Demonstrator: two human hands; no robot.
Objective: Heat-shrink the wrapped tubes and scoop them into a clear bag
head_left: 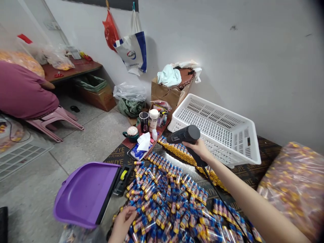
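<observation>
My right hand (199, 149) is wrapped around the handle of a black hair dryer (184, 134). The dryer's barrel points left, above a row of small yellow-capped bottles (184, 153) lined up on the table. Its cord runs down toward the lower right. At the bottom, my left hand (123, 221) rests at the left edge of a heap of small blue-and-yellow bottles (162, 202), fingers loosely bent and apart, with nothing visible in them. More bottles lie in rows (165, 164) behind the heap.
A white plastic crate (215, 141) stands behind the dryer. Left are a purple dustpan (84, 192), a tape dispenser (123, 180), a lidded mug (132, 134) and tissues (143, 142). A full clear bag (293, 189) sits at right. A person (27, 89) sits at far left.
</observation>
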